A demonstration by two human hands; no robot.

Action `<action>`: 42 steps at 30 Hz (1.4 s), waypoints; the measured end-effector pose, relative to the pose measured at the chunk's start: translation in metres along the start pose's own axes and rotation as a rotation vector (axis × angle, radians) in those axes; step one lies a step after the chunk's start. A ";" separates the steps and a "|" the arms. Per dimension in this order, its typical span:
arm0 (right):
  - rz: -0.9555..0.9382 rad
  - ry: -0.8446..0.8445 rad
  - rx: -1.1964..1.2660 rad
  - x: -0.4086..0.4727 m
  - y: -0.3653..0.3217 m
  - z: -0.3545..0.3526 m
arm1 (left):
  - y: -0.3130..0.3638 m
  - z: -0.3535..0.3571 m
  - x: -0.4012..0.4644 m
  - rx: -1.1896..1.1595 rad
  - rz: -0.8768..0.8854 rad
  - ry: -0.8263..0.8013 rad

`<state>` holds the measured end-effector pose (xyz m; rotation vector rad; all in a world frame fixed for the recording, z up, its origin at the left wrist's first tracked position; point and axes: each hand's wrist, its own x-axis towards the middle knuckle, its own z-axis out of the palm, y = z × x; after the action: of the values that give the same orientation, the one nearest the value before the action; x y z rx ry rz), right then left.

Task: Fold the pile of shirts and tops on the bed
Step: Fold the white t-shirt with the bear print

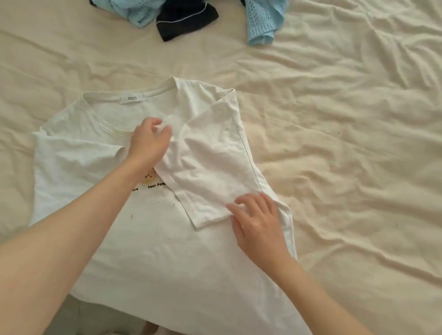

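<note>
The folded sleeve [209, 166] and left forearm [118, 197] hide most of the white shirt's [150, 255] chest print [155, 185].

Soft, even daylight fills the scene, bright with a warm cream cast and no hard glare. Shadows are faint: shallow grey ones lie in the creases of the bed [370, 106], most marked on the right, and a weak one sits under the left hand [150, 143]. The white shirt [177, 258] is nearly washed out, its folds low in contrast. Detail is slightly soft overall, with compression smear. The wide lens swells the near forearms at the bottom edge, and the bottom-left corner is dim.
</note>
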<state>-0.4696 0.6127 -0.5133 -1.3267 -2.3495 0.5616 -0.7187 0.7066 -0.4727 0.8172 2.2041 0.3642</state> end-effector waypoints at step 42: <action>0.358 -0.515 -0.248 -0.127 -0.062 -0.008 | -0.235 -0.049 -0.153 0.088 0.093 0.283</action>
<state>-0.4485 0.4741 -0.4913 -1.9308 -2.6614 0.8187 -0.7789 0.4289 -0.4687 0.9675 2.4634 0.4549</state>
